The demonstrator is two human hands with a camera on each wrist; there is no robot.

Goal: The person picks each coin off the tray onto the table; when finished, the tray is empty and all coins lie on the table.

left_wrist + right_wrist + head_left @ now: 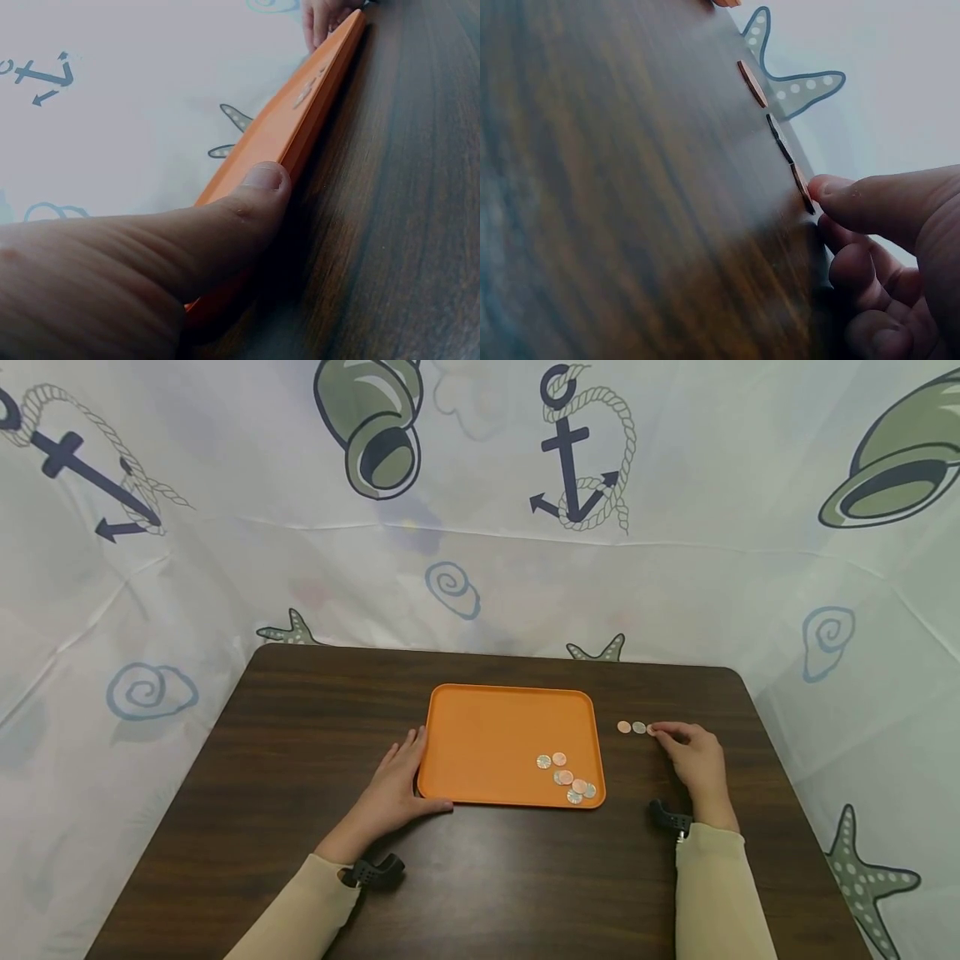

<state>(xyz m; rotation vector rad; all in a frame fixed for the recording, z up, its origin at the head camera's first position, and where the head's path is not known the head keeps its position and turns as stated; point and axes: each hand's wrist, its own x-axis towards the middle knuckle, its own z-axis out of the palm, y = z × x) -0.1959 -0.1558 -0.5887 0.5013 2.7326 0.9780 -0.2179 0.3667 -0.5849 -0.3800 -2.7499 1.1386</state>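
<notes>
An orange tray [510, 687] lies on the table. My left hand [393, 785] rests against its near left corner, fingers straight along the left side and thumb [251, 199] against the front edge. Several copper and silver coins [566, 777] lie loose in the tray's near right part, some overlapping. To the right of the tray, a copper coin [624, 727] and a silver coin [639, 727] lie in a row on the table. At the row's right end my right hand [693, 764] pinches another copper coin [802, 189], which lies close against the silver one.
The dark wooden table [525, 893] has its far edge just behind the tray. A white cloth [480, 468] printed with anchors, shells and starfish hangs behind and beside the table. A black wrist band [375, 870] sits on the left wrist, another [669, 818] on the right.
</notes>
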